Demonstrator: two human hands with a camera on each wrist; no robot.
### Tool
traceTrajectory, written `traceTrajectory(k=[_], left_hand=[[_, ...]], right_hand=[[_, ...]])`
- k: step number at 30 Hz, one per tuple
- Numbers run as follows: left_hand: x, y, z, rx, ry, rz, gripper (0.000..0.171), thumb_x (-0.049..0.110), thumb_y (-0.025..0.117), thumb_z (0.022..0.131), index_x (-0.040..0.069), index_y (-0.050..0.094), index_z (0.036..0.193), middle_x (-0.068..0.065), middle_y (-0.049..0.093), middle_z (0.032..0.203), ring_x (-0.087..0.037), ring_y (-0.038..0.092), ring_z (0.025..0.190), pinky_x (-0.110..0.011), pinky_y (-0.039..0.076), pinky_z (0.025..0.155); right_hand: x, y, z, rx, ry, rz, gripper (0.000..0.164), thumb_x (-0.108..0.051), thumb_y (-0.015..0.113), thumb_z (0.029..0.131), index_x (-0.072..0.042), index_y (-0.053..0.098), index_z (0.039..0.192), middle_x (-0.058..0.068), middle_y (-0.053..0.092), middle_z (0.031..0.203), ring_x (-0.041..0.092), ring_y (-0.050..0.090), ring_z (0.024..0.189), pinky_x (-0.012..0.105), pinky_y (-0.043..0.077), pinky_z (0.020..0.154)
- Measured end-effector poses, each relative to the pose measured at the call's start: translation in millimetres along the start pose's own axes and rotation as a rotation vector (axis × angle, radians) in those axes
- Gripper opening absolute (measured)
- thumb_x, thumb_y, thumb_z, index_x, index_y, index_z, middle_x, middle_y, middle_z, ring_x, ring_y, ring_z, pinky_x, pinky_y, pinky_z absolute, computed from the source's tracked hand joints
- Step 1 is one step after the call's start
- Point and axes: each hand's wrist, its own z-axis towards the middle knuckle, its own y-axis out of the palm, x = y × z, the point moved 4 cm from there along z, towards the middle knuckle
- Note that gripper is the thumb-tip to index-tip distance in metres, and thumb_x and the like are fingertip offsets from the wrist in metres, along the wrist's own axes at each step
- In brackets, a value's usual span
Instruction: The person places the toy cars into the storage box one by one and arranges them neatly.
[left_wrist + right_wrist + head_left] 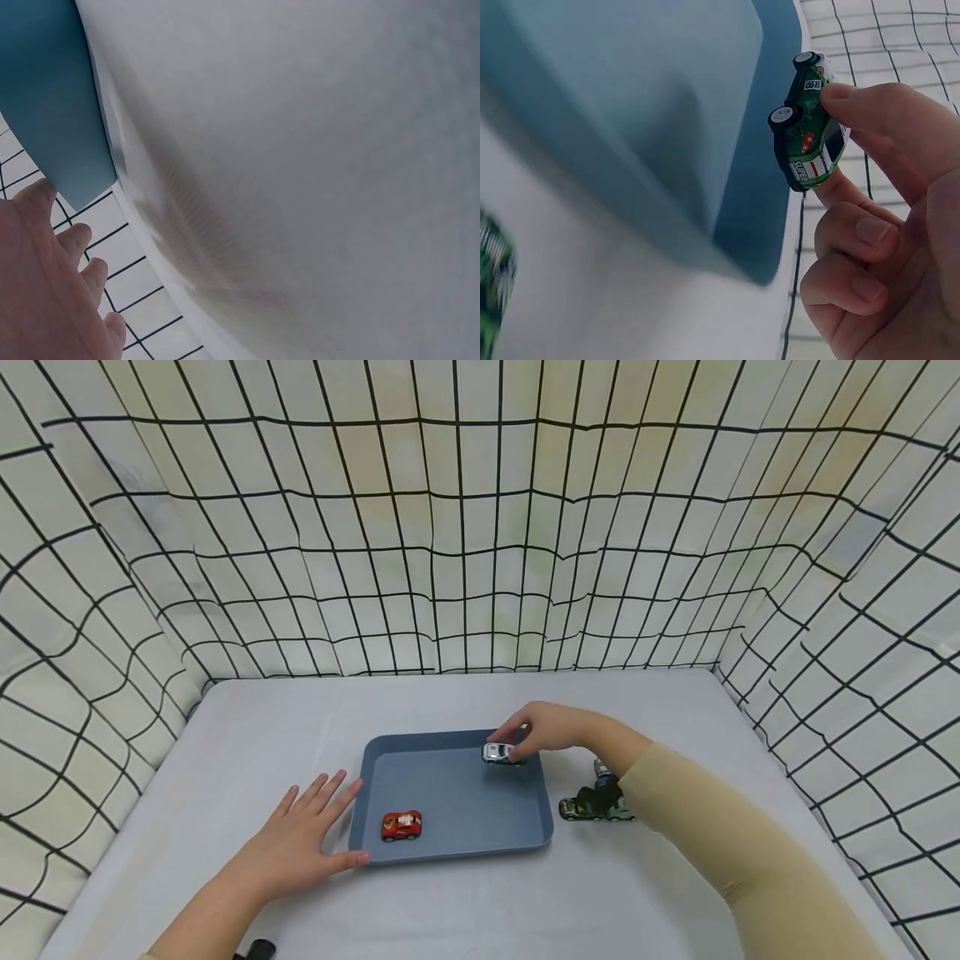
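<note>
My right hand [558,727] pinches a small toy car [497,752] between thumb and fingers over the far right corner of a blue-grey tray [457,797]. In the right wrist view this toy car [804,146] shows green and white sides with printed lettering, above the tray's corner. My left hand [296,843] lies with its fingers spread at the tray's left side, the thumb at the near left corner. In the left wrist view the fingers of the left hand [52,285] stretch toward the tray [52,97]. A red toy car [401,825] stands in the tray's near left part.
Several toy vehicles [581,808], some camouflage green, cluster on the white table [465,902] right of the tray, partly hidden by the right forearm. A black object [261,949] lies at the near edge. Black wire mesh [461,552] encloses the back and sides.
</note>
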Motion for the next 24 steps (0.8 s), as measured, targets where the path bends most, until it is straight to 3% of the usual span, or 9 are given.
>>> traceTrajectory(k=[3, 15, 24], left_hand=[[-1.4, 1.3, 0.1, -0.003, -0.001, -0.001, 0.106, 0.083, 0.057, 0.075, 0.018, 0.034, 0.156, -0.016, 0.028, 0.160, -0.042, 0.022, 0.146, -0.066, 0.012, 0.115], [-3.7, 4.0, 1.1, -0.011, -0.009, -0.002, 0.106, 0.082, 0.058, 0.074, 0.018, 0.034, 0.156, -0.016, 0.027, 0.161, -0.043, 0.020, 0.147, -0.066, 0.012, 0.115], [-3.1, 3.1, 2.2, -0.011, -0.008, 0.006, 0.106, 0.082, 0.058, 0.075, 0.018, 0.034, 0.156, -0.016, 0.028, 0.161, -0.043, 0.021, 0.147, -0.066, 0.013, 0.115]], right_hand=[[-9.3, 7.2, 12.4, -0.013, -0.009, 0.002, 0.037, -0.020, 0.076, 0.086, -0.028, 0.072, 0.122, -0.006, 0.067, 0.099, 0.013, 0.059, 0.089, 0.028, 0.051, 0.075], [-43.9, 40.6, 60.7, -0.083, -0.091, -0.014, 0.037, -0.019, 0.073, 0.088, -0.025, 0.071, 0.125, -0.008, 0.067, 0.097, 0.016, 0.059, 0.087, 0.024, 0.048, 0.071], [-66.0, 52.4, 83.4, -0.097, -0.104, 0.004, 0.037, -0.020, 0.074, 0.088, -0.025, 0.071, 0.125, -0.008, 0.067, 0.098, 0.015, 0.058, 0.088, 0.024, 0.047, 0.072]])
